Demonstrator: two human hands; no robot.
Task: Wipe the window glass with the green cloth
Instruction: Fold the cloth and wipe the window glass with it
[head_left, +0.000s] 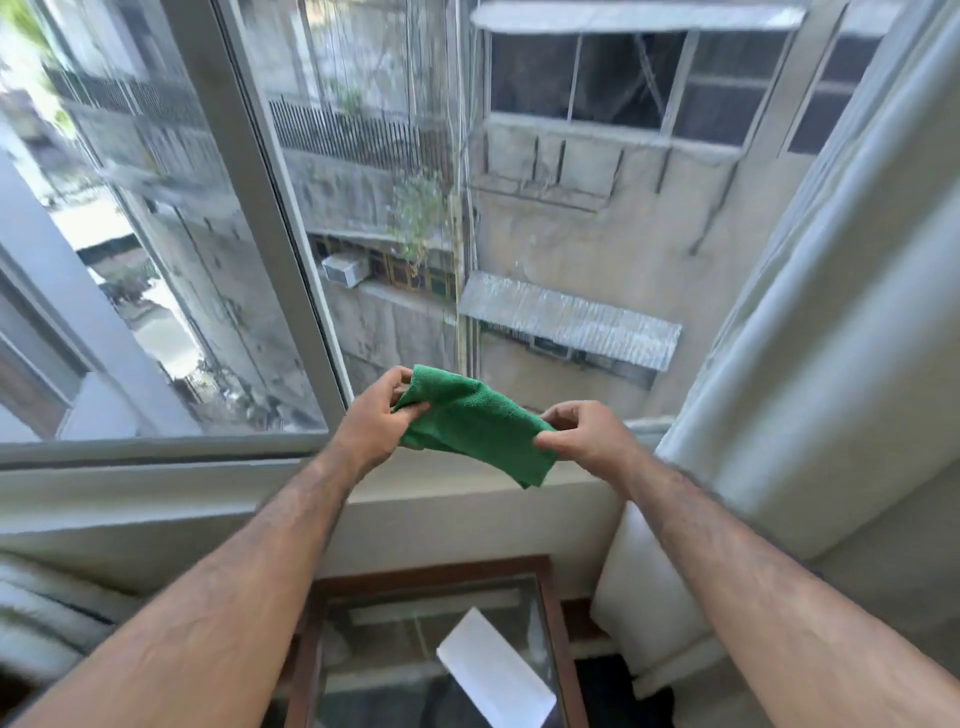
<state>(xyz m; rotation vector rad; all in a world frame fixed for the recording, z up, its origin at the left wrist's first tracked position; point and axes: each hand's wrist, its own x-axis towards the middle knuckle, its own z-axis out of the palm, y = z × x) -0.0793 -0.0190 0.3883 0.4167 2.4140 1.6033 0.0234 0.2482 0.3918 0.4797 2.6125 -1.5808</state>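
Observation:
A folded green cloth (475, 423) is stretched between both hands in front of the window's lower edge. My left hand (376, 418) pinches its upper left end, and my right hand (584, 436) pinches its lower right end. The window glass (545, 208) fills the upper view, split by a slanted grey frame (270, 208), with a second pane (171, 270) to the left. The cloth is held apart from the glass, just above the sill (218, 499).
A pale curtain (831, 312) hangs at the right beside the glass. Below my arms stands a glass-topped wooden table (550, 597) with a white sheet of paper (493, 670) on it. White cushions lie at the left (47, 608) and right (654, 597).

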